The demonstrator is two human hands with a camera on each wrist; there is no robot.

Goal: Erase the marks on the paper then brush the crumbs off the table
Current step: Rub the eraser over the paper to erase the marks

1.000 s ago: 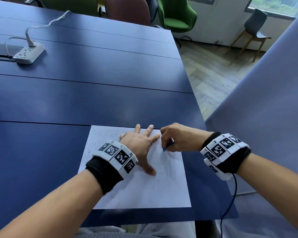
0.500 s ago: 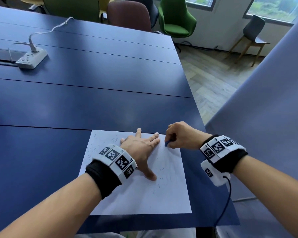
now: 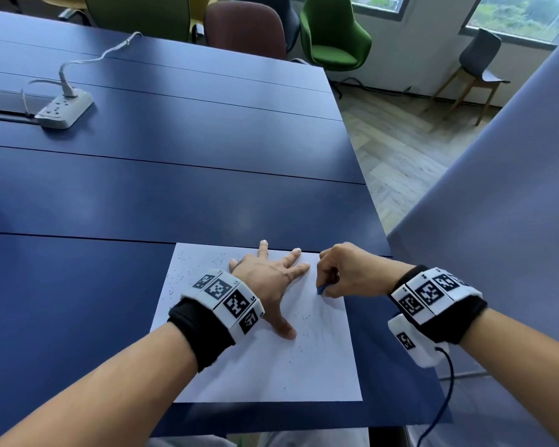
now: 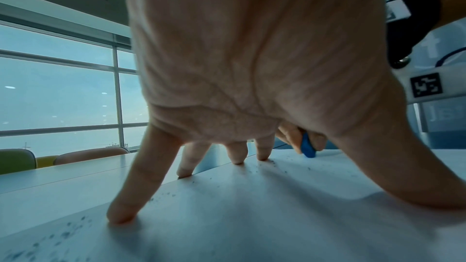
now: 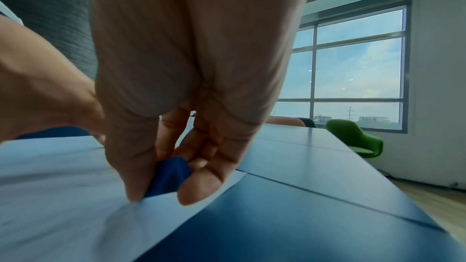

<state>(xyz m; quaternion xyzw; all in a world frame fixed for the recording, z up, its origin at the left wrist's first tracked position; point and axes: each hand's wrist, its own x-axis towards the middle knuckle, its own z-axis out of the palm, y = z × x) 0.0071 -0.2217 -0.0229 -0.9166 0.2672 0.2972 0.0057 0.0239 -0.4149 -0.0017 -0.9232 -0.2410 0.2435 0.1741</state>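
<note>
A white sheet of paper (image 3: pixel 265 366) lies at the near edge of the dark blue table (image 3: pixel 142 188). My left hand (image 3: pixel 271 279) presses flat on it with fingers spread, fingertips (image 4: pixel 121 216) on the sheet. My right hand (image 3: pixel 336 272) pinches a small blue eraser (image 3: pixel 320 289) between thumb and fingers and holds it down on the paper near its right side, just right of the left hand. The eraser (image 5: pixel 167 176) shows between the fingertips, and the eraser (image 4: pixel 308 146) touches the sheet. Dark eraser crumbs (image 3: pixel 188 272) speckle the paper's upper left; faint marks (image 3: pixel 307 317) remain mid-sheet.
A white power strip (image 3: pixel 63 109) with a plugged cable sits at the table's far left. Green, maroon and grey chairs (image 3: pixel 333 33) stand beyond the far edge. A grey-blue panel (image 3: pixel 497 221) rises close on the right; the table's right edge drops to wooden floor.
My right hand with the eraser has shifted back and forth over the paper's upper right, now a little lower and nearer me. The left hand stays pressed on the sheet.
</note>
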